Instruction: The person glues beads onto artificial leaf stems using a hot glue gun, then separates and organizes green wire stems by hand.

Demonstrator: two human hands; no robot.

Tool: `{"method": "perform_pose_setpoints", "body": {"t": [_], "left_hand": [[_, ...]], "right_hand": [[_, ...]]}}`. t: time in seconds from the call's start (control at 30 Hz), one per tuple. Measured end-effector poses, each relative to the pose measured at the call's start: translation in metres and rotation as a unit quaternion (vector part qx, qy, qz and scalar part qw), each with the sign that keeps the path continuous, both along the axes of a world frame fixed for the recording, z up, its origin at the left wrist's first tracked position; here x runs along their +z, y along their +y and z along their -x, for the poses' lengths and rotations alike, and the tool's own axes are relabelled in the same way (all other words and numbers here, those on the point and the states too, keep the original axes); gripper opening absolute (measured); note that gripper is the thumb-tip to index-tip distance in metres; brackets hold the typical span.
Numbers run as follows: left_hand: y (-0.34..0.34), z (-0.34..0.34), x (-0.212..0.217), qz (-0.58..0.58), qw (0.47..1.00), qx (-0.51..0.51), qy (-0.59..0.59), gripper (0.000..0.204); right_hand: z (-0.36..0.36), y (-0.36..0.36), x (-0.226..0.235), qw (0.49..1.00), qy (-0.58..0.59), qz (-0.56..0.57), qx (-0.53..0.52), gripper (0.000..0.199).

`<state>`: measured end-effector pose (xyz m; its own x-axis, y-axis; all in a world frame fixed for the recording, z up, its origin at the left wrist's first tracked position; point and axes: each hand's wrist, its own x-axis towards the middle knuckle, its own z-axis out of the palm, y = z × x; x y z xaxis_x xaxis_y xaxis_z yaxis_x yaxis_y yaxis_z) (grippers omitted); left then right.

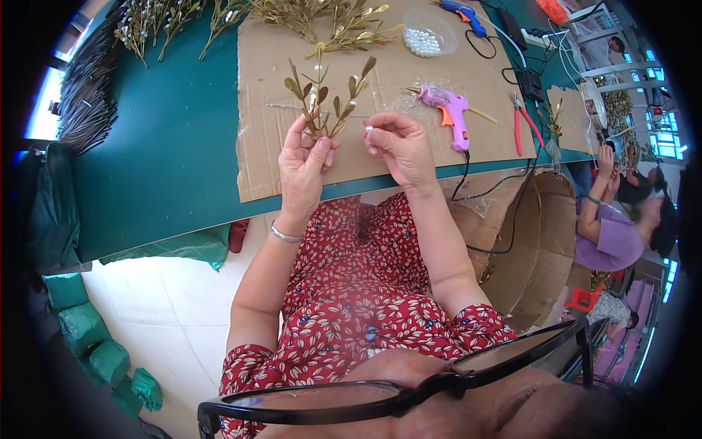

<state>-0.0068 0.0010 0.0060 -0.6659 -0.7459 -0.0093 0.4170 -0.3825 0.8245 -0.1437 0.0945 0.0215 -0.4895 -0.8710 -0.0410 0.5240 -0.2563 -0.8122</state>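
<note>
My left hand (306,159) is closed round the lower stems of a gold artificial leaf spray (341,111), whose leaves fan out above the fingers. Between the thumb and fingertips of my right hand (401,146) is a small white bead (368,129), held just right of the spray and apart from it. Both hands are over the near edge of a cardboard sheet (263,173). A pink glue gun (447,111) with an orange trigger lies right of my right hand. Farther back stands a clear dish (443,26) with several white beads in it.
Finished-looking gold sprays (322,26) lie at the back. Red-handled pliers (521,124), a blue glue gun (465,14) and black cables (504,73) are to the right. Dark stems (79,95) are bundled at the left. A cardboard box (545,241) stands below the table's right side; a co-worker (607,227) sits beyond.
</note>
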Motion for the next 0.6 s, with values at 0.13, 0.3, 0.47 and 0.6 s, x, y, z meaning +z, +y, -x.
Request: {"method": "perform_pose_setpoints", "body": {"t": [0.13,0.3,0.47,0.6], "left_hand": [[0.000,0.001,-0.001,0.004,1.000,0.013,-0.007,0.044],[-0.002,-0.002,-0.005,0.027,1.000,0.001,-0.008,0.046],[0.000,-0.001,-0.003,0.046,0.999,0.013,-0.019,0.045],[0.000,-0.001,-0.003,0.053,0.998,0.008,-0.018,0.046]], "right_hand": [[-0.011,-0.009,0.013,0.980,0.173,-0.078,-0.063,0.015],[-0.015,-0.010,0.008,0.979,0.175,-0.087,-0.066,0.016],[-0.016,-0.012,0.009,0.979,0.173,-0.086,-0.067,0.016],[-0.016,-0.012,0.008,0.978,0.176,-0.082,-0.071,0.016]]}}
